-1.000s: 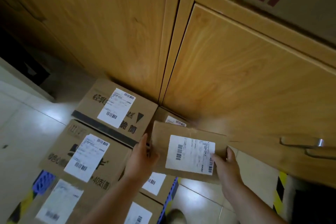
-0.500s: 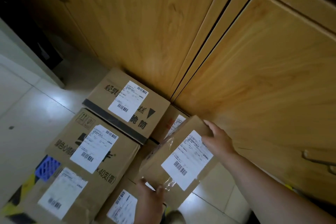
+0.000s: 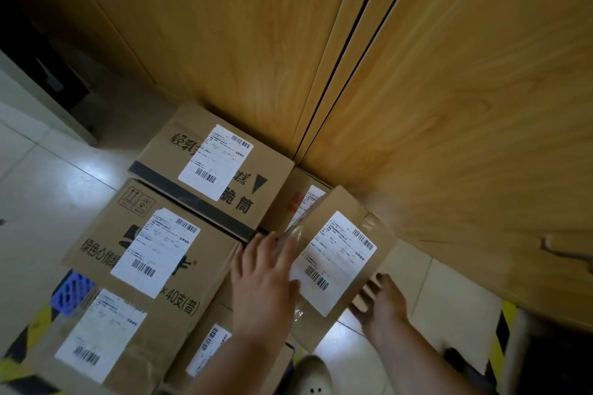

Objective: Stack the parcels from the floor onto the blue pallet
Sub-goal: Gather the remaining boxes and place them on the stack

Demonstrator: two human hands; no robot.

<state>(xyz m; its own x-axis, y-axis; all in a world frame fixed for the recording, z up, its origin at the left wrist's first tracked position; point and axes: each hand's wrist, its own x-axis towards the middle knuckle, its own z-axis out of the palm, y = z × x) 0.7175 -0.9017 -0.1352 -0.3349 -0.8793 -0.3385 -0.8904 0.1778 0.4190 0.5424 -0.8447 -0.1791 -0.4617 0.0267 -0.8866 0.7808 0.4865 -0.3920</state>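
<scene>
The small flat brown cardboard parcel with a white shipping label (image 3: 337, 253) is in the lower centre-right of the frame, tilted, with its label facing up. The left hand (image 3: 263, 285) lies flat on its left edge, fingers (image 3: 253, 253) spread and pressing on the clear tape there, so this hand is open and not clamped around anything. The right hand (image 3: 382, 301) supports the parcel from below at its lower right corner; its fingers are curled under the edge, but how firmly they grip I cannot tell. The parcel seems to hang partly over the white tiled floor (image 3: 48, 202), and whether it already rests on the box under it is hidden.

Around it, several parcels are already stacked. A large brown carton with a black tape stripe (image 3: 211, 167) stands in the middle of the frame against the wooden cupboard doors (image 3: 417, 106). Just below it is a second large brown carton with green printed characters (image 3: 154, 253), and a third labelled carton (image 3: 96, 330) sits in the lower left. Lower boxes show between them, one of them a small brown box with red print (image 3: 301, 199) just above the held parcel. A corner of the blue plastic pallet (image 3: 72, 293) shows at the lower left, beside yellow and black floor tape.

In my judgement the task is well advanced: most of the pallet is covered, and this parcel is being set in the right row. No parcel waiting on the floor is visible here, so how many are left I cannot say.
</scene>
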